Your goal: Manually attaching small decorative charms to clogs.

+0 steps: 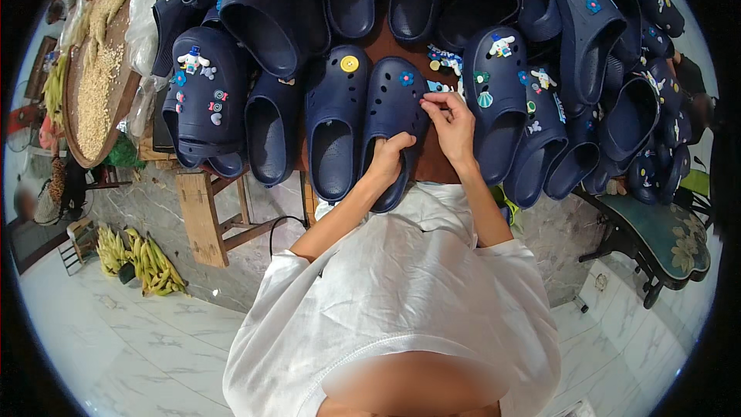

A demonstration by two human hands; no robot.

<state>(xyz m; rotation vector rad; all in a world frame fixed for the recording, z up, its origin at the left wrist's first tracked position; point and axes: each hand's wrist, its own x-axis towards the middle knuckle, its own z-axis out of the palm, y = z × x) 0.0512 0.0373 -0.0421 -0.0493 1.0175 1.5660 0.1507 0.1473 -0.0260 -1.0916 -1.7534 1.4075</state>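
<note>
Clog: dark blue (394, 100), lying on the brown counter (441, 168) in front of the worker, toe pointing away, heel close to the white shirt (409, 262).
Charm on clog: one blue flower (406, 78) near the toe; most holes around it bare.
Left hand: (388, 158) gripping the clog at the edge of its foot opening, some fingers out of sight inside.
Right hand: (455, 127) thumb and index pinched together at the right side of the toe cap; whether a small charm sits between them I cannot tell.
Step in hand: my reading, seating a charm in a side hole, left hand bracing from within.
Next move: would call for a firm push through the hole, then a fresh charm picked up.
Neighbour, left: matching clog (333, 100) with a yellow button charm (350, 64), just beside.
Beyond the toe: loose charms (445, 62) on the counter.
Neighbour, right: clog (495, 81) bearing a white figure and a shell.
Further out: tray of pale kernels (96, 100) at left; green bananas (150, 262) on the floor.
</note>
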